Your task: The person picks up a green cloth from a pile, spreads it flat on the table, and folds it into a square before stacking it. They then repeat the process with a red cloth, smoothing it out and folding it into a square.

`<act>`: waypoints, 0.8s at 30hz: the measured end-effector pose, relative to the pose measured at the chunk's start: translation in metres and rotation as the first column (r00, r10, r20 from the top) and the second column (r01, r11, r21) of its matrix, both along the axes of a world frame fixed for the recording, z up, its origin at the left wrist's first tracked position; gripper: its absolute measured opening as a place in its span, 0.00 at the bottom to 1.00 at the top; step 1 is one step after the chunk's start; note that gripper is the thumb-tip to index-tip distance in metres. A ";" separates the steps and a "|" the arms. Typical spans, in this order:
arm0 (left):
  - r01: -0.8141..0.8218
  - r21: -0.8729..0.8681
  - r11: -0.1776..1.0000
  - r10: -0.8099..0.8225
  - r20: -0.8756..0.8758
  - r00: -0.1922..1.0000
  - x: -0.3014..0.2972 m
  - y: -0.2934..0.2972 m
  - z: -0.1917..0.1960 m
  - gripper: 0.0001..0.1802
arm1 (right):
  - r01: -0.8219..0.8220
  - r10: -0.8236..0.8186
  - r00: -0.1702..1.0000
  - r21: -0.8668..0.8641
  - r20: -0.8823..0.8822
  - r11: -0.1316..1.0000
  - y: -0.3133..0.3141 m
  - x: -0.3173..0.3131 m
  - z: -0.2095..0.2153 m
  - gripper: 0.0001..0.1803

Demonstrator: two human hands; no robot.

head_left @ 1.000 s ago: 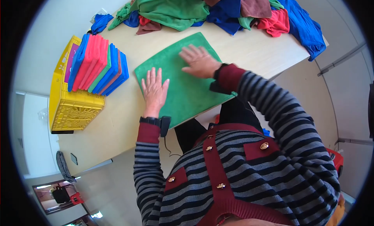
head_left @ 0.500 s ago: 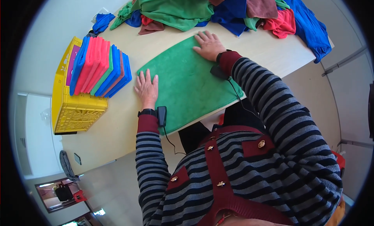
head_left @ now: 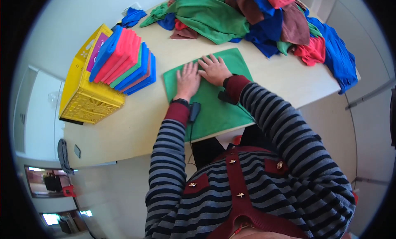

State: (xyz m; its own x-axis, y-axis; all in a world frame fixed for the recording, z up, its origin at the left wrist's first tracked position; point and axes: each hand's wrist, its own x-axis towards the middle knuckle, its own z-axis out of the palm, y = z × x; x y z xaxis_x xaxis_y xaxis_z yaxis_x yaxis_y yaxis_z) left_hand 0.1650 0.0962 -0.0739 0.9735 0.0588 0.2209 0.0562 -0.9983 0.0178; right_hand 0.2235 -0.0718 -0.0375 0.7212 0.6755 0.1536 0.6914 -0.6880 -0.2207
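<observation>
Nearest: the person's striped knit sleeves w/ dark red cuffs, a small black device clipped at each wrist. Both hands lie flat, palms down, fingers spread, side by side on the flat green square cloth point(head_left: 214, 103): left hand point(head_left: 187, 79) at approx 9 o'clock of the right hand point(head_left: 214, 69), thumbs nearly touching. Nothing pinched.

The cloth sits mid-bench on the pale smooth bench point(head_left: 123, 127), near edge hanging slightly over the bench's front. Looks like soft, thin fleece or microfibre: light, limp, no stiffness, prob. grippy vs. the smooth top, not fragile. It'll sag if lifted mid-panel, so best taken at corners or along an edge, pinched betw. thumb and fingers.

At 9–10 o'clock of the cloth: yellow plastic lattice crate point(head_left: 86, 94), rigid, tipped on its side, holding folded cloths stacked on edge point(head_left: 123, 59) — pink, blue, green, neat slabs.

Far side, 12–2 o'clock: loose heap of crumpled cloths point(head_left: 264, 20), green, blue, red, brown, same soft stuff, one blue piece draping off the bench's right edge.
</observation>
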 end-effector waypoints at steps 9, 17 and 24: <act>-0.137 -0.081 0.987 0.138 0.000 0.991 0.000 0.020 0.012 0.33 | 0.126 -0.123 0.984 -0.012 0.129 0.992 -0.049 0.042 -0.017 0.31; -0.207 -0.203 0.957 0.206 -0.026 0.978 -0.034 0.039 0.015 0.36 | 0.227 -0.222 0.967 -0.026 0.121 0.974 -0.113 0.056 -0.022 0.32; -0.161 -0.133 0.978 0.158 -0.028 0.987 -0.112 0.028 0.027 0.35 | 0.263 -0.254 0.963 -0.108 0.091 0.959 -0.160 0.019 -0.010 0.35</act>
